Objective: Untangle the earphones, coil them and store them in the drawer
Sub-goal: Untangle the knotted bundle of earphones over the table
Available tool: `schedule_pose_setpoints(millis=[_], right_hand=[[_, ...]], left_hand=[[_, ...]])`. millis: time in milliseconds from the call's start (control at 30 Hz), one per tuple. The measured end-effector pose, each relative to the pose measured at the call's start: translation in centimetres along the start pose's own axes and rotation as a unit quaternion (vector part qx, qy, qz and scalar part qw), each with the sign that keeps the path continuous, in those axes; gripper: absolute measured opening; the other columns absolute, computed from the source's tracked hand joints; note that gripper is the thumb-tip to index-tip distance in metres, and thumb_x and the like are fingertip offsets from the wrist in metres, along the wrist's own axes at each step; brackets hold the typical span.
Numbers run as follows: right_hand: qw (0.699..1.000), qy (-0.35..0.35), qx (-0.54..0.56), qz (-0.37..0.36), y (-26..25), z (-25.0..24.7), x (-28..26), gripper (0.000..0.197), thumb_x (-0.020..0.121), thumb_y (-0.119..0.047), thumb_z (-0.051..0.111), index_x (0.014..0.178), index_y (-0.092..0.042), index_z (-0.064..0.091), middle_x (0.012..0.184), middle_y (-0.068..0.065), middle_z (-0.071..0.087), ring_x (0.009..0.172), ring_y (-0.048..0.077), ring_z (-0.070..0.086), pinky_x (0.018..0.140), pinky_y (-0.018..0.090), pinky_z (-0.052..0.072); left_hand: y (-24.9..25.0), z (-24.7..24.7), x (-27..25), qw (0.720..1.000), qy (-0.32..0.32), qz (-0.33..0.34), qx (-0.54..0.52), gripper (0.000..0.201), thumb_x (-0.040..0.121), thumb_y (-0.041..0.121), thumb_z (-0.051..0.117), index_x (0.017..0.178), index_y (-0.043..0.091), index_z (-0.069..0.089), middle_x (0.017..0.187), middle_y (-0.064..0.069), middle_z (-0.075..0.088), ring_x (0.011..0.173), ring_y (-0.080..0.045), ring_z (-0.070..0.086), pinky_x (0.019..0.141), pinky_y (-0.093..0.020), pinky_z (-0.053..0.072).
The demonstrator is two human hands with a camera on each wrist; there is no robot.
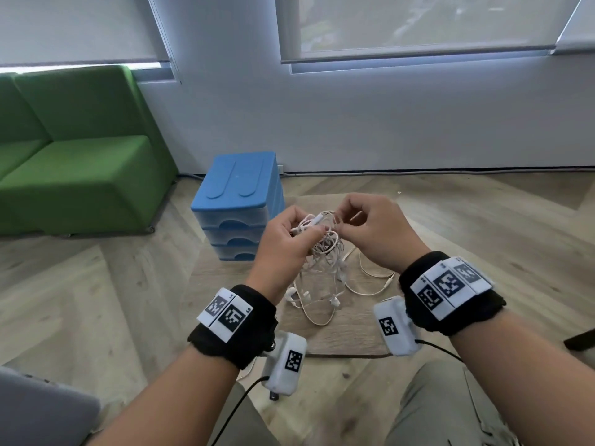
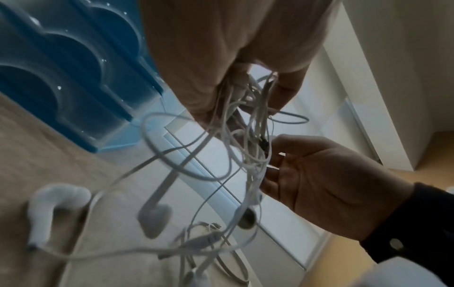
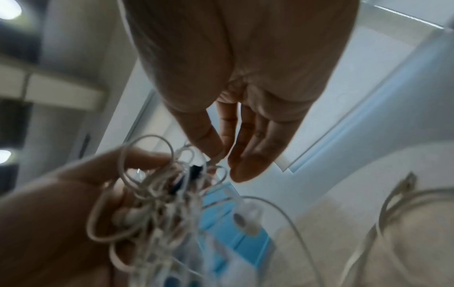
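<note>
Two hands [image 1: 325, 233] on tangled earphones [image 1: 322, 252]

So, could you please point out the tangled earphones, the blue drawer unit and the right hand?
tangled earphones [image 1: 325, 252]: head view, knotted cable bundle.
blue drawer unit [image 1: 236, 181]: head view, top lid.
right hand [image 1: 375, 226]: head view, back of hand.

a green sofa [image 1: 74, 156] sat at the left of the frame, roller blinds [image 1: 418, 24] hung along the top, and a grey cushion corner [image 1: 38, 410] showed at lower left, on wood flooring [image 1: 96, 284].
</note>
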State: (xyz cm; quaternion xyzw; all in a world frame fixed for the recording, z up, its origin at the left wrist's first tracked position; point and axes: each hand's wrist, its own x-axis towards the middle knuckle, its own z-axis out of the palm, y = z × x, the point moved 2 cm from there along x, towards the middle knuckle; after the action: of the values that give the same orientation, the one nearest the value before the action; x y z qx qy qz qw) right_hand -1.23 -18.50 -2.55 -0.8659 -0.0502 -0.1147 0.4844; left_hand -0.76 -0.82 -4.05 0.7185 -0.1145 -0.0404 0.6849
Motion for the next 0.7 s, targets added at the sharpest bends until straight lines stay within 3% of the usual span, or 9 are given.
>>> schedule_pose_setpoints(millis=[100, 200, 300, 433, 533, 600, 633, 700], right_hand=[[0.998, -0.010, -0.023, -0.061, -1.2, 0.0, 0.0, 0.009, 0.084, -0.016, 0.079, 0.079, -0.020, 0.072, 0.073, -0.006, 0.070, 0.063, 0.012, 0.063, 0.062, 0.023, 0.052], [0.998, 0.001, -0.006, -0.056, -1.4, -0.1, 0.4, 0.010, 0.087, -0.013, 0.077, 0.078, -0.016, 0.072, 0.070, -0.002, 0.070, 0.058, 0.010, 0.063, 0.060, 0.025, 0.053], [0.997, 0.064, -0.033, -0.013, -0.6, 0.0, 1.1, 0.015, 0.088, -0.013, 0.071, 0.075, -0.017, 0.067, 0.068, 0.001, 0.069, 0.058, 0.017, 0.062, 0.062, 0.035, 0.054], [0.987, 0.131, 0.000, 0.096, 1.2, -0.6, 1.7, 0.013, 0.092, -0.011, 0.063, 0.083, -0.019, 0.064, 0.068, 0.002, 0.072, 0.054, 0.016, 0.063, 0.057, 0.034, 0.051], [0.994, 0.045, -0.079, 0.063, 1.4, -0.4, 1.4, 0.031, 0.090, -0.007, 0.063, 0.110, -0.031, 0.066, 0.093, -0.006, 0.070, 0.078, 0.015, 0.066, 0.068, 0.033, 0.056], [0.990, -0.044, -0.130, -0.025, 0.6, 0.1, 1.1, 0.047, 0.087, -0.006, 0.069, 0.123, -0.035, 0.066, 0.111, -0.009, 0.060, 0.093, 0.011, 0.060, 0.080, 0.020, 0.050], [0.986, -0.068, -0.138, -0.069, 0.1, 0.3, 0.9, 0.042, 0.087, -0.010, 0.072, 0.120, -0.034, 0.068, 0.111, -0.010, 0.058, 0.093, 0.008, 0.057, 0.081, 0.016, 0.046], [0.979, -0.087, -0.138, -0.122, -1.0, 0.6, 0.7, 0.019, 0.089, -0.017, 0.073, 0.096, -0.035, 0.071, 0.095, -0.014, 0.059, 0.081, 0.003, 0.055, 0.071, 0.012, 0.039]], left_hand=[[0.0, -0.4, 0.1, 0.999, -0.008, -0.009, -0.030, 0.031, 0.087, 0.014, 0.078, 0.110, 0.019, 0.058, 0.085, -0.011, 0.065, 0.075, -0.022, 0.064, 0.070, -0.039, 0.054], [0.4, -0.6, -0.1, 0.998, -0.066, 0.017, -0.016, 0.041, 0.093, 0.007, 0.073, 0.126, 0.029, 0.062, 0.087, -0.009, 0.063, 0.077, -0.022, 0.058, 0.072, -0.039, 0.052], [0.8, -0.8, -0.1, 0.997, -0.071, 0.027, -0.004, 0.028, 0.095, 0.004, 0.072, 0.118, 0.019, 0.072, 0.089, -0.005, 0.067, 0.080, -0.019, 0.058, 0.074, -0.033, 0.051], [0.7, -1.4, 0.0, 0.999, -0.047, 0.014, -0.005, 0.014, 0.094, 0.003, 0.072, 0.103, 0.012, 0.076, 0.098, -0.007, 0.075, 0.087, -0.015, 0.066, 0.076, -0.027, 0.054], [0.6, -1.7, 0.2, 0.999, -0.041, 0.013, 0.019, 0.013, 0.095, 0.004, 0.072, 0.102, 0.014, 0.078, 0.100, -0.009, 0.078, 0.088, -0.016, 0.068, 0.077, -0.030, 0.055], [0.6, -1.7, 0.4, 0.998, -0.042, 0.016, 0.035, 0.012, 0.095, 0.005, 0.072, 0.102, 0.013, 0.077, 0.098, -0.010, 0.078, 0.084, -0.015, 0.068, 0.075, -0.029, 0.054], [0.7, -1.7, 0.4, 0.998, -0.045, 0.019, 0.040, 0.012, 0.095, 0.005, 0.072, 0.101, 0.013, 0.077, 0.096, -0.010, 0.078, 0.081, -0.013, 0.067, 0.073, -0.027, 0.054], [0.9, -1.6, 0.4, 0.997, -0.054, 0.025, 0.049, 0.010, 0.095, 0.005, 0.072, 0.101, 0.012, 0.077, 0.093, -0.013, 0.076, 0.078, -0.012, 0.066, 0.071, -0.025, 0.054]])
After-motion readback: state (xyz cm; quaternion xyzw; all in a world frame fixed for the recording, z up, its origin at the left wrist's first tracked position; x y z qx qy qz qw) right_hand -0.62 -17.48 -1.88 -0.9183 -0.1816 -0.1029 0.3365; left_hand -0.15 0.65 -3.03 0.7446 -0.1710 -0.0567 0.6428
